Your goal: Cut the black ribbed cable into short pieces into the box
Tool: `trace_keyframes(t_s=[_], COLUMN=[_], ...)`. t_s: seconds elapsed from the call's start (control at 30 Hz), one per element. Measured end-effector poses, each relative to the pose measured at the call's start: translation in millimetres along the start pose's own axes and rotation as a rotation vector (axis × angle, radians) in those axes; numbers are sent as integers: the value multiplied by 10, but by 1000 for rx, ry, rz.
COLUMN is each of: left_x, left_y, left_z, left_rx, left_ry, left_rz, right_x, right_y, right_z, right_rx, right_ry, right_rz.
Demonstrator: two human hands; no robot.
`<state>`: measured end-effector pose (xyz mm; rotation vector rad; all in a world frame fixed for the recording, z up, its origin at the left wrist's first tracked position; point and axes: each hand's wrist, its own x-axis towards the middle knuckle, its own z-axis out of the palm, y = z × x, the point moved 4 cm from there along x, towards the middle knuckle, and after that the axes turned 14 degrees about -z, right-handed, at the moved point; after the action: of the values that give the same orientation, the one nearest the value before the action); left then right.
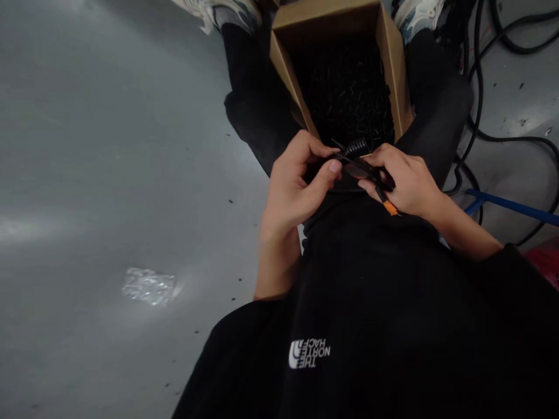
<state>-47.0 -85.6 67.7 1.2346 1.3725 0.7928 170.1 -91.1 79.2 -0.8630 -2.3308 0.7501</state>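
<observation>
My left hand [301,180] pinches a small black ribbed part [356,147] between thumb and fingertips, just past the near edge of the box. Closed around a dark hand tool [373,173] with an orange end [390,207] is my right hand [404,180]. The tool's slim front end reaches the left fingertips, beside the ribbed part. Its exact kind is hard to make out against the black clothing. Below both hands stands an open cardboard box [325,17], filled with many short black pieces [349,87].
The box sits between my legs and shoes [238,14]. Black cables [480,87] loop over the floor at right, near a blue bar [519,206]. A crumpled clear plastic wrapper [149,285] lies on the grey floor [109,145], with small black bits scattered about.
</observation>
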Motion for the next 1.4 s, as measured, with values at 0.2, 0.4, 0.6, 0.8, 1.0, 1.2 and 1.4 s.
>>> trace_keyframes(t_s=[0.2, 0.4, 0.6, 0.8, 1.0, 1.2, 1.4], left_x=[-27, 77, 147, 204, 211, 211, 195], left_y=[-11, -206, -138, -39, -104, -196, -148], left_z=[85, 68, 71, -13, 3, 91, 169], left_rx=[317, 109, -220, -441, -441, -513, -521], left_ry=[164, 220, 244, 44, -23, -3, -3], left_rz=[53, -9, -22, -5, -55, -88, -67], right_x=[28, -31, -87, 63, 254, 335, 298], right_y=[135, 209, 356, 226, 19, -16, 9], right_z=[165, 281, 250, -123, -335, -340, -350], right_rx=[206, 305, 324, 218, -61, -112, -75], right_ry=[73, 132, 86, -217, -294, -245, -114], right_rz=[276, 354, 335, 96, -47, -16, 63])
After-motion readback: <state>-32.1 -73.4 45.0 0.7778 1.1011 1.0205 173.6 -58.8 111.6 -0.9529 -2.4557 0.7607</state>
